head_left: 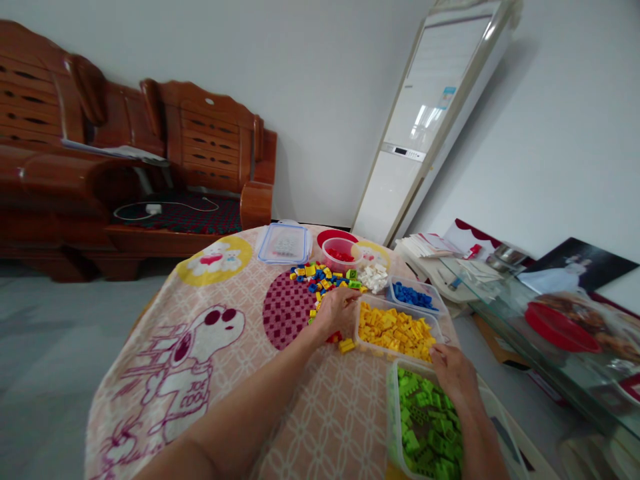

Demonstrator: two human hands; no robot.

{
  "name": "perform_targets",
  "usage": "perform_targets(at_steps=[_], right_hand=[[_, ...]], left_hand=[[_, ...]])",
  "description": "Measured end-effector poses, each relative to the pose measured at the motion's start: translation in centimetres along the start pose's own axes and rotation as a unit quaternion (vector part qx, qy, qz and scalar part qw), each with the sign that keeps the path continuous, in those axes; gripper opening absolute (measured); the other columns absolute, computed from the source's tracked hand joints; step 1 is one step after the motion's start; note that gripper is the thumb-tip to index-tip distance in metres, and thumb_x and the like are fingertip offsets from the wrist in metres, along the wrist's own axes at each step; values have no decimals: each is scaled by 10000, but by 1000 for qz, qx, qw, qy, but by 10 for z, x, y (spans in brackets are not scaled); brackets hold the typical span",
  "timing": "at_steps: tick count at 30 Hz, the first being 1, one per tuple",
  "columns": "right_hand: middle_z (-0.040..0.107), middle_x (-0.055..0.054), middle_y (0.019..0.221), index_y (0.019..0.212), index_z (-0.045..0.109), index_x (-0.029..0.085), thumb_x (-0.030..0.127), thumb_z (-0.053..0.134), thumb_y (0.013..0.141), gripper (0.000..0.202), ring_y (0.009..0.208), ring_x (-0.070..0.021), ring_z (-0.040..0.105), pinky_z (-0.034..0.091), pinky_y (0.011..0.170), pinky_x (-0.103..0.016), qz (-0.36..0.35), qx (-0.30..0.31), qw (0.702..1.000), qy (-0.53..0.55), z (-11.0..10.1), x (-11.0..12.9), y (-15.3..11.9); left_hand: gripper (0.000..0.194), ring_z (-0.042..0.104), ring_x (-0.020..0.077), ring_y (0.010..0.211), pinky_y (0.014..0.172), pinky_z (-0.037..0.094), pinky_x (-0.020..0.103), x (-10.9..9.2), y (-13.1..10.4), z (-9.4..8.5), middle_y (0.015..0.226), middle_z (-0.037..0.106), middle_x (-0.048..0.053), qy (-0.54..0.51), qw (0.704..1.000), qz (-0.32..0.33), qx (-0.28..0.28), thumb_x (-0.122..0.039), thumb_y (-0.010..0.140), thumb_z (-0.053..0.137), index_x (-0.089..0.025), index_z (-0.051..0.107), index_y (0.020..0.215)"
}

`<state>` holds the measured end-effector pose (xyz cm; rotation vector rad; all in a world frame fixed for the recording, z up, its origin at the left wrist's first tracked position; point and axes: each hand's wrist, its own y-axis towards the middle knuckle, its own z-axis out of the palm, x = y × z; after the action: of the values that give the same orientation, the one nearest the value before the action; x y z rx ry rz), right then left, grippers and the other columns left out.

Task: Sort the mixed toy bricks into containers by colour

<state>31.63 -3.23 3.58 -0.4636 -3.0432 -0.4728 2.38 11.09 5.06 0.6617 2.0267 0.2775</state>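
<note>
The left hand curls its fingers by the clear plastic box of yellow bricks, ten o'clock; the right hand perhaps touches four o'clock, pinch unclear on both.

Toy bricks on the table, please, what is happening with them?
A person's left hand is at the mixed pile, and the right hand is at the box of yellow bricks. Whether either holds a brick is unclear. Green bricks, blue bricks and red bricks are in separate containers; white bricks lie heaped.
</note>
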Motion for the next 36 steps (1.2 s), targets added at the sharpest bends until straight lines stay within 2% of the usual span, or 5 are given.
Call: perform_targets(at_steps=[8,18,28,32,36], right_hand=[[719,-138,1015,974,727,119,317,382,915,402,901,-219,661,458,858,-314,-2,-6,1000,1,2,-2,0],[719,-146,1015,967,733,121,331,382,910,413,893,-225,658,463,843,-322,-2,-13,1000,15,4,-5,0],[730,-117,988,936,736,149,332,388,898,395,901,-214,656,450,838,-291,8,-12,1000,13,-3,1,-1],[724,-135,993,951,733,131,331,381,906,408,894,-218,660,452,834,-299,4,-6,1000,11,-2,1,-1],[723,-134,980,958,735,135,331,389,903,401,870,-220,660,456,816,-307,5,-11,1000,4,-1,0,-1]], left_hand=[[214,658,156,748,695,459,217,-1,9,-39,818,757,47,83,991,-26,103,-120,725,609,-158,780,848],[102,601,128,572,537,375,190,-22,0,-40,635,719,13,111,946,9,304,-152,629,698,-182,775,691],[131,572,126,557,511,341,196,-17,-10,-15,582,674,-13,137,938,-6,319,-161,521,798,-209,756,635],[148,560,109,566,501,328,184,-16,-8,-18,622,678,-20,113,934,5,339,-135,534,790,-197,746,661],[168,566,102,575,517,359,164,-13,-3,-26,624,667,-27,65,950,-9,305,-128,566,751,-184,745,724]])
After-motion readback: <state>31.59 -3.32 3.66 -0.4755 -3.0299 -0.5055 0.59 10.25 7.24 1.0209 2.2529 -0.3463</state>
